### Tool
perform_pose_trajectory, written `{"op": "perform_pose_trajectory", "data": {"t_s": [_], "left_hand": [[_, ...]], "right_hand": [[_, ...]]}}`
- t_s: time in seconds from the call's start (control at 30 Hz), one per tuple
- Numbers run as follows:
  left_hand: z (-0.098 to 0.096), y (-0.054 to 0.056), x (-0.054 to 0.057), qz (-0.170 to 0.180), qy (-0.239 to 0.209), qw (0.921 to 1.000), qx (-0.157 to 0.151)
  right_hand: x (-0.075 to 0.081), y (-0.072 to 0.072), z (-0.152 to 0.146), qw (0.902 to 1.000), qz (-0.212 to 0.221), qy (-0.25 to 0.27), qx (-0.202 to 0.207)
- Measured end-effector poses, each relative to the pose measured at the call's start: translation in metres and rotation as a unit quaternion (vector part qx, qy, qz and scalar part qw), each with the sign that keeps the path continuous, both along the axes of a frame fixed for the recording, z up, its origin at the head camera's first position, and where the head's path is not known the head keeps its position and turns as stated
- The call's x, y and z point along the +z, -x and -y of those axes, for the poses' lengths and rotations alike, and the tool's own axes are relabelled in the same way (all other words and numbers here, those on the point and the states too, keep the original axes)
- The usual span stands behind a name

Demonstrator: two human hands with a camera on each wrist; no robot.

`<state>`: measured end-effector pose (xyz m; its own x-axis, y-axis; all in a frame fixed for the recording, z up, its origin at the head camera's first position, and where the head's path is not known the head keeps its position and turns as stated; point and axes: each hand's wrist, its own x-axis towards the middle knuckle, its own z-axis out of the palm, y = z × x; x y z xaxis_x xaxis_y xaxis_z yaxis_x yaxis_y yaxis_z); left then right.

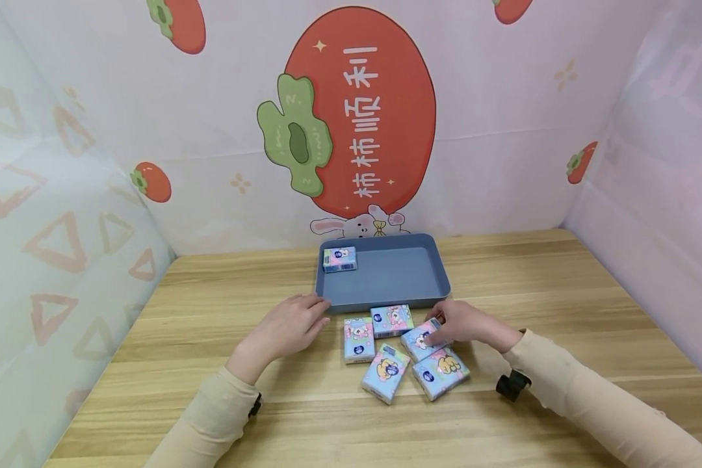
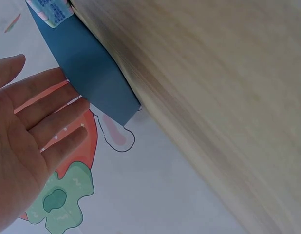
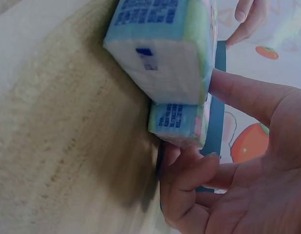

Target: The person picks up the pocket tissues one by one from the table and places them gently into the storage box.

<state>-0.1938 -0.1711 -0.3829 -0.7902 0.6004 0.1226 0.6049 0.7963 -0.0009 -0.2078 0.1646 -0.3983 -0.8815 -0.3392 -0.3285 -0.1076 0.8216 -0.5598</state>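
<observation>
from far away, i look down at my right grip (image 1: 468,323). it pinches one little pack (image 1: 416,343), with the thumb on top and the other fingers curled behind. that pack is outside the blue-gray tray (image 1: 392,273), close to its near right corner. i can't tell if it is off the surface (image 1: 222,279) yet. it seems to lean on the bottom right pack (image 1: 441,372). my left grip (image 1: 289,325) is loose and spread, by the near left corner of the tray, and i can't tell if it touches.

i think the step in hand is picking up a pack to put in the tray. just one, the corner pack (image 1: 339,259), sits in there, at the far left. the left pack (image 1: 359,339), the top pack (image 1: 390,321) and the bottom middle pack (image 1: 386,373) wait outside.

for the next move, i should lift straight up so the packs beside it don't slide, go over the near wall, and set it by the corner pack, nice and flat.
</observation>
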Motion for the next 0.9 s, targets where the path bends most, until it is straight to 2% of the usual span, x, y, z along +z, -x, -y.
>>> {"op": "perform_pose_trajectory", "data": {"t_s": [0.27, 0.57, 0.9], "left_hand": [[0.0014, 0.0002, -0.0006, -0.003, 0.004, 1.0, -0.002], [0.0011, 0.0005, -0.0007, -0.001, 0.005, 1.0, -0.002], [0.0006, 0.0004, -0.0006, 0.003, 0.006, 1.0, 0.002]], "right_hand": [[0.0011, 0.0003, 0.0021, 0.999, 0.03, 0.014, -0.029], [0.0052, -0.002, 0.0016, 0.9991, 0.019, 0.027, -0.026], [0.0038, 0.0008, -0.002, 0.9983, 0.027, 0.042, -0.03]]}}
